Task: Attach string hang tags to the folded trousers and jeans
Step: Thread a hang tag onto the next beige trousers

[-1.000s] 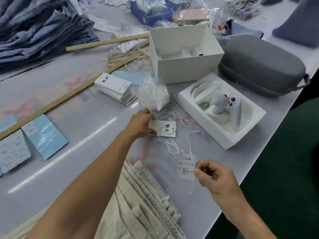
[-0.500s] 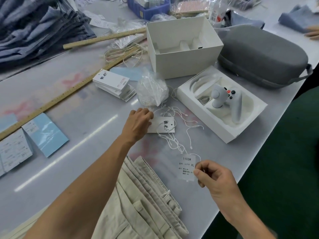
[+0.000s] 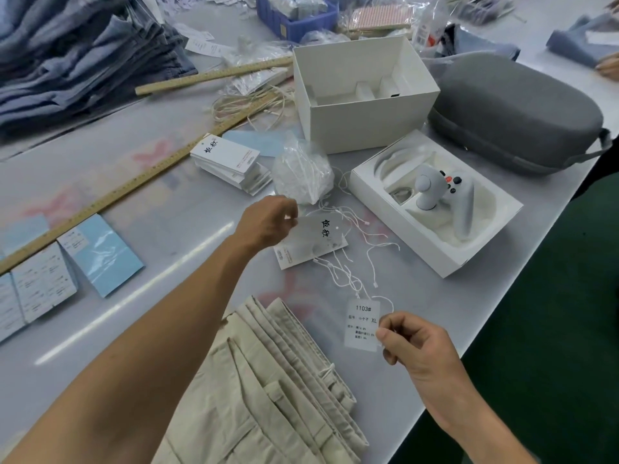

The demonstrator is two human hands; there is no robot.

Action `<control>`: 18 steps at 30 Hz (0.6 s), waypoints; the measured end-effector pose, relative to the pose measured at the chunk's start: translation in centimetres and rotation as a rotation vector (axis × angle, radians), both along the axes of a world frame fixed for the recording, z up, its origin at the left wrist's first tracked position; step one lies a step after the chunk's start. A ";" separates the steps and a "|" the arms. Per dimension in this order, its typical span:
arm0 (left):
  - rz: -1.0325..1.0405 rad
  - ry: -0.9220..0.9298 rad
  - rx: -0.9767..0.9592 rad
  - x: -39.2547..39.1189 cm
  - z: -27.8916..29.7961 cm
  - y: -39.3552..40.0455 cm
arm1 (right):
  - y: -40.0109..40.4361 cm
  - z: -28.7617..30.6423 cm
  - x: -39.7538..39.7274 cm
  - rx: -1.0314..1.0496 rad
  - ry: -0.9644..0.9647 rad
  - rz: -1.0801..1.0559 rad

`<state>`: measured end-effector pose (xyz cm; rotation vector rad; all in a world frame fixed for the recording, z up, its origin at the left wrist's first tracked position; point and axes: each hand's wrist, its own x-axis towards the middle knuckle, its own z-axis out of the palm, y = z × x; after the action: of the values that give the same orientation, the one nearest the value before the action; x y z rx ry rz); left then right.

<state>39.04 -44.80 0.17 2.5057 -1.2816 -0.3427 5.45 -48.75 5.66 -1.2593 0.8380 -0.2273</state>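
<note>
Left hand (image 3: 268,224) is pinching a brand tag (image 3: 316,234) just above the table while the right hand (image 3: 413,343) is pinching the size tag (image 3: 361,324) near the trousers (image 3: 278,373), so those loose strings (image 3: 348,276) are probably snagging and tangling any second.

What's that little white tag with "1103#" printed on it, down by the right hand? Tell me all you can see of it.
The size tag is a small white rectangular card, apparently paper, printed "1103#" and "XL" above finer lines too small to read. A thin white string loops from its top. The right hand pinches its right edge, holding it roughly upright above the grey table, just right of the folded beige trousers.
</note>
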 end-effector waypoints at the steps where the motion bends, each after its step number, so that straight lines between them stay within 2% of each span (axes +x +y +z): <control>1: 0.018 0.024 -0.017 0.1 0.7 0.1 | 0.1 0.1 0.1 0.007 0.000 0.000; 3: 0.100 0.118 -0.076 0.2 1.9 1.0 | 0.2 0.2 0.2 0.037 -0.004 -0.017; 6: 0.344 0.324 -0.258 -1.5 2.6 4.5 | 0.5 0.3 0.7 0.067 -0.041 -0.034; 11: 0.716 0.839 -0.599 -9.5 1.7 11.1 | 1.6 0.5 3.1 0.060 -0.103 0.021; 12: 0.785 0.897 -0.652 -11.1 1.6 12.0 | 1.8 0.5 3.6 0.058 -0.104 0.041; 14: 0.810 0.967 -0.706 -14.0 1.6 13.3 | 2.3 0.6 4.6 0.042 -0.092 0.089; 18: 0.683 1.046 -0.800 -17.6 2.4 14.1 | 3.0 0.6 6.1 -0.043 -0.010 0.153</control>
<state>21.44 -30.73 2.61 1.5049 -0.0640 -0.6595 11.58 -45.76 6.26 -1.3545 0.7276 -0.1296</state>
